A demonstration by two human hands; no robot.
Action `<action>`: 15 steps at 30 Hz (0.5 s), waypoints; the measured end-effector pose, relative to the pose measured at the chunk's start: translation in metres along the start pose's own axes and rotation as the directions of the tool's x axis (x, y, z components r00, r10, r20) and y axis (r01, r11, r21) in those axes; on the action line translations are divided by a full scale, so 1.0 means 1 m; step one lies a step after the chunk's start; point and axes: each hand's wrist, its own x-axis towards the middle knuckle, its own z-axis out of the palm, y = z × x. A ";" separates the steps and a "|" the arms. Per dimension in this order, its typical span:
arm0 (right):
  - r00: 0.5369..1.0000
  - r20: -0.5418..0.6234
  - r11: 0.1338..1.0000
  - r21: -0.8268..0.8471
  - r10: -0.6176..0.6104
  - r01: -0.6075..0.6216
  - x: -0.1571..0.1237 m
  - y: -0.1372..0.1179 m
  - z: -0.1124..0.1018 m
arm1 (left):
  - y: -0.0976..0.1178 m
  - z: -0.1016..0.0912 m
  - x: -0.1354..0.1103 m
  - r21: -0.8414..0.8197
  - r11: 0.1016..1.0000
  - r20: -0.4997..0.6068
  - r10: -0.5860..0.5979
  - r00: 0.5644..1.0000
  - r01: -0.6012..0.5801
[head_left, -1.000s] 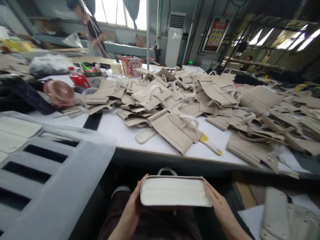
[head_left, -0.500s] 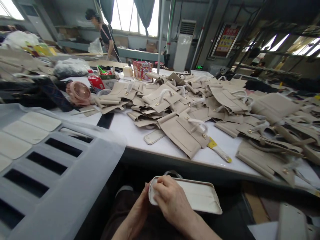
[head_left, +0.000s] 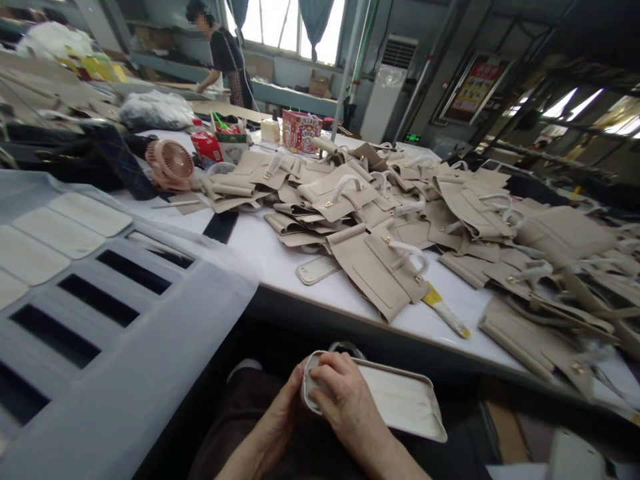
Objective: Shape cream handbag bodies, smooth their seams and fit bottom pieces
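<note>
Handbag [head_left: 404,403], lower centre: pale side up, long axis sloping down-right; left hand [head_left: 286,408] grips upper end; right hand [head_left: 347,395] curled there, hold unclear.

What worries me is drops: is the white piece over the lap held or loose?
Held: left hand and right hand clasp the white piece.

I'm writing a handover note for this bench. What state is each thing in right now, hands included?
Held bag: tilted, pale face towards the camera
Left hand: gripping the bag's left end
Right hand: fingers bent, at that same end
Beige bag pieces: loosely heaped
Pale panels: lying flat, side by side
Pink fan: upright; spinning or not, cannot tell
Exit sign: lit green
</note>
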 end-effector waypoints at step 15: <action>0.991 0.130 0.990 0.141 -0.021 0.002 -0.008 0.018 -0.023 | -0.024 -0.053 0.025 -0.086 0.996 -0.058 -0.018 0.998 0.013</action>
